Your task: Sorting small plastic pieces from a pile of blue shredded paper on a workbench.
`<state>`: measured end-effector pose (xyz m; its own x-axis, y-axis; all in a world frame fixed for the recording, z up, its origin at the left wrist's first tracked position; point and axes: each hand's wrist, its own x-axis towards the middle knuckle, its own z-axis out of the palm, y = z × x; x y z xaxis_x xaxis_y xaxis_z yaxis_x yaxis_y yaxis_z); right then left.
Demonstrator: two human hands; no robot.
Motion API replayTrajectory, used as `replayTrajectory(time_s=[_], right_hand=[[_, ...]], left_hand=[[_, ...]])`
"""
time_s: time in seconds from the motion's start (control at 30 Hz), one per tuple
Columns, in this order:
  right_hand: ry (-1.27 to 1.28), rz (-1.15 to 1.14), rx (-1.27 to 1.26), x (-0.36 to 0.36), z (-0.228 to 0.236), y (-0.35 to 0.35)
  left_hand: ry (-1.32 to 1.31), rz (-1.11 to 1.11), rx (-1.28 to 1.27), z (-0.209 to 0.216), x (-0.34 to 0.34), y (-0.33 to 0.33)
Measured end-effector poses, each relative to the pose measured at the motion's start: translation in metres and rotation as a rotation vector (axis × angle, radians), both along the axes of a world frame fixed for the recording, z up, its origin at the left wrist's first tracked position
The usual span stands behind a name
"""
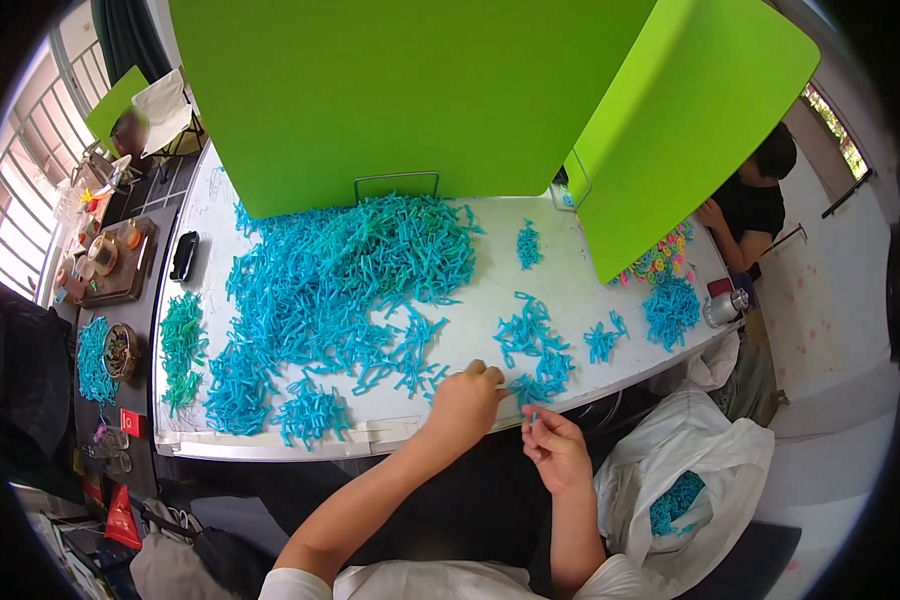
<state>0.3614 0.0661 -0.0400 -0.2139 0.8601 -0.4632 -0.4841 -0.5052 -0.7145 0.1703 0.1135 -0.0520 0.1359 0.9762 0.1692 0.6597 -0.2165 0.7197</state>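
Note:
My left hand (473, 395) is at the near edge of the white table (390, 420), its fingers curled together. Whatever may be between those fingertips is hidden. To its right, just off the edge, my right hand (558, 452) pinches a small blue tube-like piece between thumb and finger. Close beyond both hands lies a small pile of blue tube-like pieces (542, 378). A large heap of the same blue pieces (340, 275), tinged green in places, covers the table's left and middle.
A green board (390, 90) rises behind the heap; a second green panel (685, 120) angles to the right. Beyond it sits another person (755, 200). A white sack (740, 440) holding blue pieces stands at my right. Green pieces (180, 350) and a black tray (184, 256) lie left.

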Motion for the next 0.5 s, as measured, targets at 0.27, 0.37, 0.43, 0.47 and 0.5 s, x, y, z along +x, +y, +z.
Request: replayTrajectory(time_s=[0.27, 0.37, 0.43, 0.47, 0.5], right_hand=[[-0.110, -0.104, 0.092, 0.003, 0.008, 0.003], [-0.183, -0.139, 0.119, 0.000, 0.006, 0.006], [-0.226, -0.142, 0.132, -0.005, 0.007, 0.008], [-0.212, -0.120, 0.158, -0.009, 0.010, 0.010], [-0.198, -0.096, 0.184, -0.013, 0.012, 0.012]], left_hand=[[0.011, 0.100, -0.073, -0.013, 0.023, 0.017], [-0.088, 0.113, -0.049, -0.008, 0.011, 0.013], [-0.378, 0.115, -0.162, 0.005, -0.005, 0.005], [-0.376, 0.116, -0.163, 0.006, -0.010, 0.002], [-0.427, 0.168, -0.155, 0.008, -0.016, 0.000]])
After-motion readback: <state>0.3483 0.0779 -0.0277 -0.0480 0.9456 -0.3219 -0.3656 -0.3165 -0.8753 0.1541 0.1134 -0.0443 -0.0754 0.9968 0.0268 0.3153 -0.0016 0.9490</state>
